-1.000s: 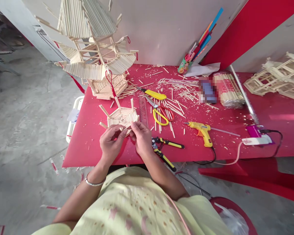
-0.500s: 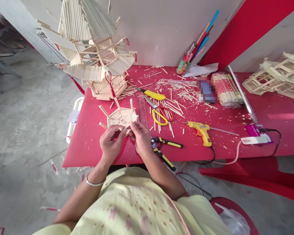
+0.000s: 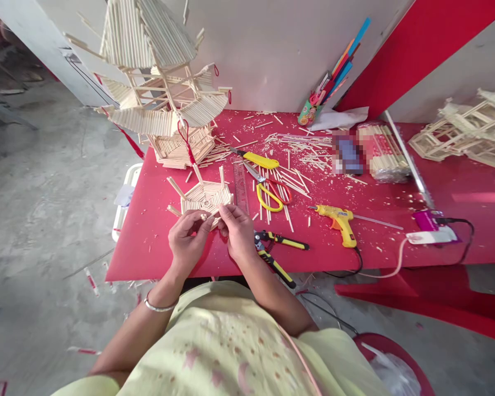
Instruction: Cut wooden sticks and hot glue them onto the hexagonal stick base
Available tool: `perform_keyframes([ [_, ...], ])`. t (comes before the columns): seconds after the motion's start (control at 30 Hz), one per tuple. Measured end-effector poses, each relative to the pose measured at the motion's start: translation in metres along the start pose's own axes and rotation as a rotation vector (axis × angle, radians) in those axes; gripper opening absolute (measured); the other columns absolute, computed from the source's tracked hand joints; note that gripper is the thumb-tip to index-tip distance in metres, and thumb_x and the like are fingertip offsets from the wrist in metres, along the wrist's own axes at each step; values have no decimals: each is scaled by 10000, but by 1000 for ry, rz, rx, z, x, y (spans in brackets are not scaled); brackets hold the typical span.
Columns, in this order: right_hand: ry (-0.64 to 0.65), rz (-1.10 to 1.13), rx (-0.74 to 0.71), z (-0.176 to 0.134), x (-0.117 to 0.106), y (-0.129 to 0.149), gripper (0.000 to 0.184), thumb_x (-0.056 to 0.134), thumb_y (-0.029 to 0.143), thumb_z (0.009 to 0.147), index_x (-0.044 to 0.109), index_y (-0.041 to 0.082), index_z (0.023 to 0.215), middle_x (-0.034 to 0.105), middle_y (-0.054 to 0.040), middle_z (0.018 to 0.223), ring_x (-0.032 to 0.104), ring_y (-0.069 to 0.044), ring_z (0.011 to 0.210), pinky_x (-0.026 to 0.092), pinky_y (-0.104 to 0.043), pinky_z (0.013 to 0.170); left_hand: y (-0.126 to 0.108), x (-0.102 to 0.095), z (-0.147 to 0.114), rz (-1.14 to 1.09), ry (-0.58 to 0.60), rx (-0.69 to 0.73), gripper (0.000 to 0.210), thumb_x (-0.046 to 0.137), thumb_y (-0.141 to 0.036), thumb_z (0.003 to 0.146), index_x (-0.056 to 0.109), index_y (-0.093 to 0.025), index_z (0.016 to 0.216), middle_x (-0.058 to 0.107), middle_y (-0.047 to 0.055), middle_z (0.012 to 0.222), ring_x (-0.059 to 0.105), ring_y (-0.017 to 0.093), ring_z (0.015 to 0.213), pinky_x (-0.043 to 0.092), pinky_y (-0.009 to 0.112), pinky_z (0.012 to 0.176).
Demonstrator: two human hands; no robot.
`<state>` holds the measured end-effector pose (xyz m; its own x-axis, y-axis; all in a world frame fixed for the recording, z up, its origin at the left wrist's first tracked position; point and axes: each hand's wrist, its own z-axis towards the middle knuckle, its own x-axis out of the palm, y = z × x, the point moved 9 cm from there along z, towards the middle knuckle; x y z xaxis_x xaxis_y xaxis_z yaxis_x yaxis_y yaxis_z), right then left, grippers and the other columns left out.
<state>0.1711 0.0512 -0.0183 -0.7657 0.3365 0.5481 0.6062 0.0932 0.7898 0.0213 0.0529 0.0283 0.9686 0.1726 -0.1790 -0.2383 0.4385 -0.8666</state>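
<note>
A small hexagonal base of wooden sticks (image 3: pixel 205 197) lies near the table's front edge, with several sticks standing upright at its corners. At its near side my left hand (image 3: pixel 186 237) has thumb and fingers closed in a pinch. My right hand (image 3: pixel 237 230) pinches too, its fingertips close to the left ones. Between them shows a short wooden stick (image 3: pixel 215 212), held at both ends; the fingers cover most of it. Whether the stick touches the base I cannot tell.
Behind the base stands a tall stick pagoda (image 3: pixel 160 99) with red tassels. To the right lie a ruler (image 3: pixel 240 187), a yellow cutter (image 3: pixel 260 160), scissors (image 3: pixel 269 198), pliers (image 3: pixel 278 253), a glue gun (image 3: pixel 339 221) with its cord, and loose sticks (image 3: pixel 309 154).
Hardly anything differs. Both hands keep the same pinch on the stick, and the whole view has shifted very slightly.
</note>
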Motion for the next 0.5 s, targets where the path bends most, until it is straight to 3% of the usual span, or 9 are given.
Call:
perform_keyframes([
  [0.5,-2,-12,18,-1,0,-1,361,852,529,752,690,209,789,620,60,543,531,-78,453,354,-190,427,2,0,-2,0,18,-46,152,785,-337,883,763,-200,945,740,63,930,694,160,812,569,276,712],
])
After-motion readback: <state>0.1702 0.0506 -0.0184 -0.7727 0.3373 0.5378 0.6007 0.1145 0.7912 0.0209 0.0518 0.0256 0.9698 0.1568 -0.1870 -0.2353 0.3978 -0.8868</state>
